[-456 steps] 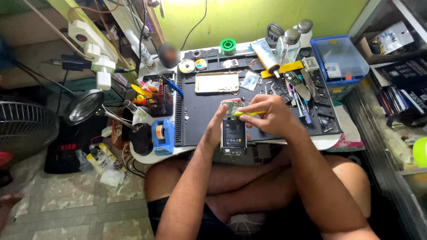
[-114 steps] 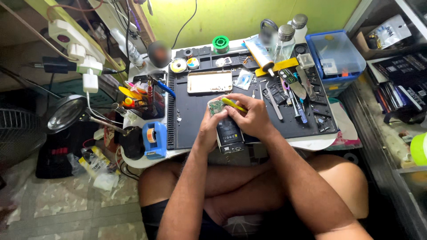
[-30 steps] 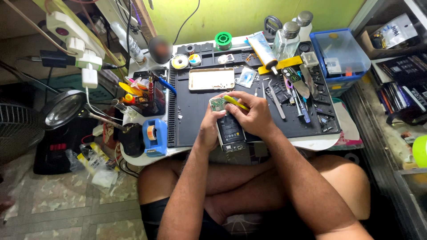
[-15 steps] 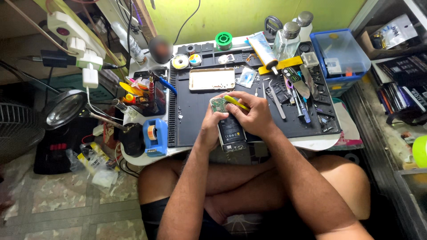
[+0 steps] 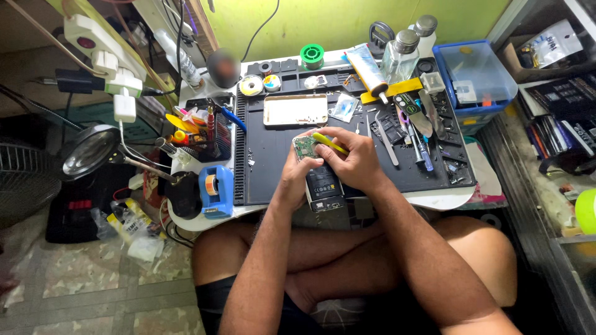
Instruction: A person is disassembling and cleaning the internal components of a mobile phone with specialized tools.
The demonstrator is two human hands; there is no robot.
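The left hand (image 5: 298, 180) is wrapped around an opened phone (image 5: 323, 186), holding it at the near edge of the black mat (image 5: 273, 149) on the worktop (image 5: 447, 200). The right hand (image 5: 354, 162) is closed on a yellow tool (image 5: 330, 142), its tip at the phone's green board (image 5: 305, 147). Just behind lies a gold back cover (image 5: 295, 110). Tweezers (image 5: 385, 133) and screwdrivers (image 5: 419, 146) lie to the right. A blue tape holder (image 5: 217, 191) sits to the left.

You're at a phone-repair bench: black work mat (image 5: 273, 155), scattered hand tools (image 5: 410, 127), solder spool (image 5: 311, 56), magnifier lamp (image 5: 90, 151).
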